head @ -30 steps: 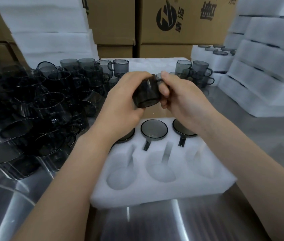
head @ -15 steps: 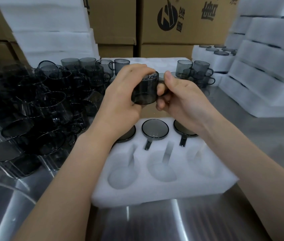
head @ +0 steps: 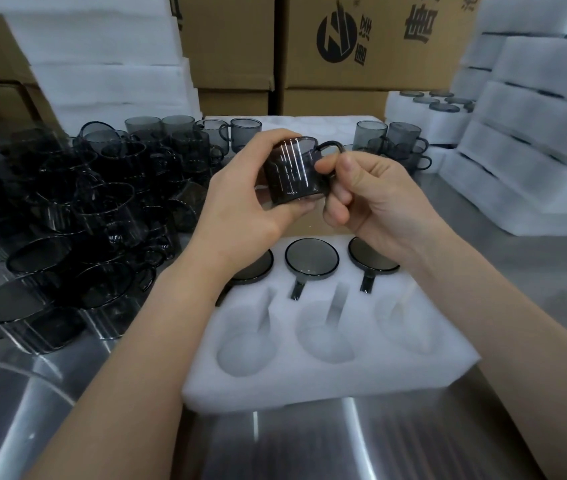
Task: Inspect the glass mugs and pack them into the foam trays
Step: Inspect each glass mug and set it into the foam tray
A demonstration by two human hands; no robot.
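Left hand (head: 251,206) is cupping the mug (head: 292,171), right hand (head: 382,202) is pinching its handle, right above the foam tray (head: 327,386). If the slick glass is twisting loose, it's probably dropping onto the packed mugs (head: 311,259) underneath.

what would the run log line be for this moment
step: inspect | left hand: grips mug body | right hand: pinches handle | tray: three packed mugs in far row, near row empty

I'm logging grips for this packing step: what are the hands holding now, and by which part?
One dark glass mug: the left hand grips its body, the right hand pinches its handle.
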